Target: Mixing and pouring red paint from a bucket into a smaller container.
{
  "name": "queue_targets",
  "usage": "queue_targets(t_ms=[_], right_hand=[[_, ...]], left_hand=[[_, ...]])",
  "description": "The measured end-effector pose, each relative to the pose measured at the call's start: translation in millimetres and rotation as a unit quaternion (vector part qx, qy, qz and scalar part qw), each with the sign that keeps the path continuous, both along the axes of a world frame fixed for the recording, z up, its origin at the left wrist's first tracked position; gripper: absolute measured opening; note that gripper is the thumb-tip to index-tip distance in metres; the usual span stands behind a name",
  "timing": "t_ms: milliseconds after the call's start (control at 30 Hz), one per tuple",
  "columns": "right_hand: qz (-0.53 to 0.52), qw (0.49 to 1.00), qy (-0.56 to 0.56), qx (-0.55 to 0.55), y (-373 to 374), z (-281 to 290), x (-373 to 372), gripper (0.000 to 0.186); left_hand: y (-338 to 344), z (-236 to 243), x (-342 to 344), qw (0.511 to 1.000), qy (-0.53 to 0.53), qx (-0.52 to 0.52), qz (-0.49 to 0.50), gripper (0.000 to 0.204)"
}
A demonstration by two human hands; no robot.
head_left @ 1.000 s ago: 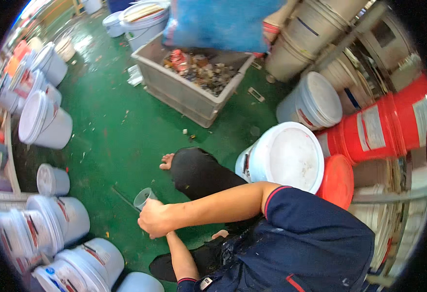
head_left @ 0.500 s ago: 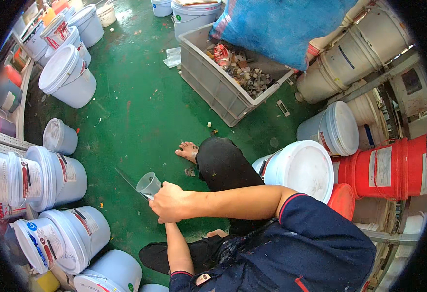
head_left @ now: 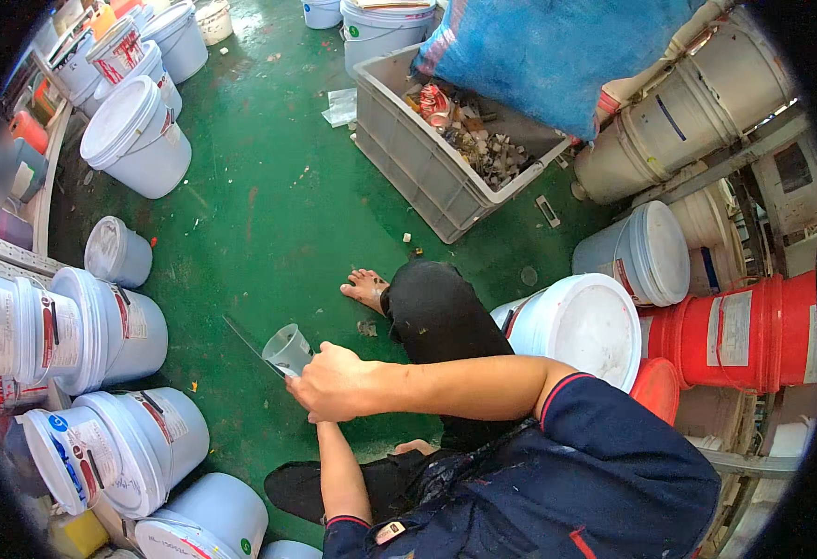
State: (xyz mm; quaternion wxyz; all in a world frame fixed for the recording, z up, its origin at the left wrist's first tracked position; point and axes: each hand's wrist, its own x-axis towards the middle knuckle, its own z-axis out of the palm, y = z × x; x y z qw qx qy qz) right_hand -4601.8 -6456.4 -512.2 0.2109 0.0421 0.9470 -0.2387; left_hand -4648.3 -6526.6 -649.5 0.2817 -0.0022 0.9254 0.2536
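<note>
Out over the green floor, my right hand [head_left: 336, 382] is closed in a fist at the end of my bent arm. From its finger side a thin, flat dark blade [head_left: 255, 343] sticks out toward the far left. A clear plastic cup [head_left: 287, 350] lies tilted between the blade and my knuckles, its mouth turned away to the left. Which hand supports the cup is not plain. My left forearm [head_left: 341, 470] rises from below and meets the underside of my right hand, which covers my left hand and its fingers.
White lidded buckets [head_left: 133, 331] line the left side; another white bucket [head_left: 587, 326] and red buckets [head_left: 739, 331] stand at my right. Ahead, a grey crate [head_left: 427, 163] holds scraps beneath a blue sack [head_left: 557, 56]. My bare foot [head_left: 364, 287] rests on the floor.
The view has turned slightly, shifting the surroundings a little. My hands, the cup and the blade keep nearly the same pose, with the cup perhaps tipped slightly differently.
</note>
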Motion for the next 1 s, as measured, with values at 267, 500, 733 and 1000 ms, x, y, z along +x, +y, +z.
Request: queue_targets(t_ms=[267,500,733,1000], right_hand=[[-0.041,0.968,0.248,-0.015,31,49,18,0.034],[-0.514,0.821,0.207,0.140,86,58,178,0.041],[-0.587,0.737,-0.279,0.187,45,11,304,0.069],[-0.630,0.765,-0.093,0.102,29,-12,317,0.043]], left_hand=[[-47,-116,-7,0.961,0.119,0.247,-0.038,0.066],[-50,-200,-23,0.972,0.148,0.173,-0.053,0.078],[-47,-211,-26,0.971,0.176,0.157,-0.038,0.069],[-50,-229,-34,0.964,0.190,0.182,-0.043,0.060]])
